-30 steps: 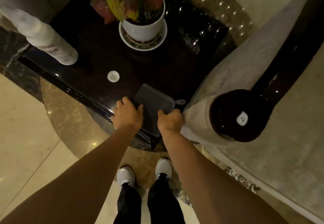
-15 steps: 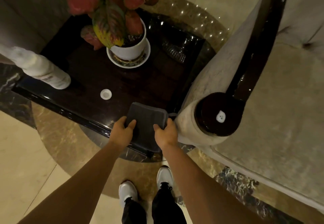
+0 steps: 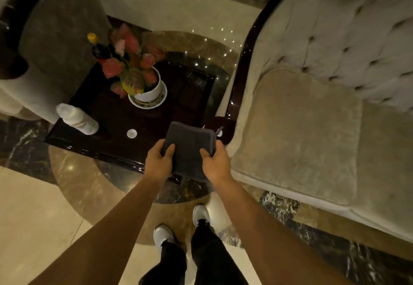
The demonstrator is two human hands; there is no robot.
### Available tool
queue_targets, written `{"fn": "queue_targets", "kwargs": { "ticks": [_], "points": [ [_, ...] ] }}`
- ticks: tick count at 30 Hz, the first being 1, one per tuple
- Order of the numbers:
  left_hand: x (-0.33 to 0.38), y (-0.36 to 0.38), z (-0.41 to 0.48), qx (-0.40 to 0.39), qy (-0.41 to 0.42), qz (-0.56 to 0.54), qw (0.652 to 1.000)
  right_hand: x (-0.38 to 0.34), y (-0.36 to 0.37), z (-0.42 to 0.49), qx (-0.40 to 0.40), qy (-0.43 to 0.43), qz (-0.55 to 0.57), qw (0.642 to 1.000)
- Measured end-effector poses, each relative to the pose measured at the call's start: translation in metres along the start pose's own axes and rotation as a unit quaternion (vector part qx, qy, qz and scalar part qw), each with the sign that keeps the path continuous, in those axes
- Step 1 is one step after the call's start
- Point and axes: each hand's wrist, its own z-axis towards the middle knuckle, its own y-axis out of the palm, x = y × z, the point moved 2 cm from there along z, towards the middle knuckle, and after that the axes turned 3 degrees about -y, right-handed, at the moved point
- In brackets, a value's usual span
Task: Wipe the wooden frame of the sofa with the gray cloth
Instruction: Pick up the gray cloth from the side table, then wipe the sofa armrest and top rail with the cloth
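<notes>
A folded gray cloth [image 3: 190, 148] hangs in the air in front of me, held on both sides. My left hand [image 3: 159, 164] grips its left edge and my right hand [image 3: 214, 164] grips its right edge. Just beyond the cloth, to the right, is the sofa's dark glossy wooden frame [image 3: 240, 79], running up along the armrest to the backrest top. The round wooden armrest end [image 3: 223, 126] sits right behind the cloth, partly hidden by it. The beige sofa seat cushion [image 3: 301, 132] lies to the right.
A dark glossy side table [image 3: 111, 115] stands ahead on the left, carrying a potted plant [image 3: 138, 77] in a white pot, a white bottle [image 3: 78, 119] and a small white cap [image 3: 131, 133]. Another armchair [image 3: 44, 39] stands at the far left. My feet stand on marble floor.
Both hands lifted the cloth off the side table's corner and now hold it up in the air. My view has pulled back and up, showing more of the sofa.
</notes>
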Motion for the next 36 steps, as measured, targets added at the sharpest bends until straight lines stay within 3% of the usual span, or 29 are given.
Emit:
{"fn": "queue_targets", "kwargs": {
  "ticks": [9,17,19,21,23,27,31,33,36],
  "points": [
    [0.061,0.070,-0.024,-0.019,0.063,-0.003,0.998,-0.027,-0.102,0.019,0.027,-0.040,-0.051,0.998],
    [0.034,0.113,0.020,0.064,0.011,0.063,0.996,0.007,-0.112,0.093,-0.026,-0.130,-0.153,0.979],
    [0.018,0.123,0.031,0.073,0.000,0.096,0.993,0.016,-0.109,0.103,0.004,-0.181,-0.283,0.942],
    [0.005,0.129,0.038,0.095,0.008,0.091,0.991,0.015,-0.098,0.106,0.028,-0.306,-0.413,0.858],
    [-0.002,0.131,0.041,0.112,0.024,0.050,0.992,0.014,-0.072,0.108,-0.030,-0.404,-0.446,0.798],
    [-0.024,0.127,0.045,0.156,-0.045,-0.162,0.973,0.033,-0.023,0.110,-0.149,-0.425,-0.526,0.721],
    [-0.033,0.130,0.053,0.150,-0.085,-0.158,0.972,0.025,-0.045,0.157,-0.150,-0.473,-0.607,0.621],
    [-0.028,0.134,0.056,0.162,-0.074,-0.117,0.977,0.012,-0.070,0.186,-0.107,-0.477,-0.623,0.610],
    [-0.019,0.136,0.067,0.176,-0.047,-0.065,0.981,0.012,-0.068,0.182,-0.035,-0.424,-0.586,0.690]
  ]
}}
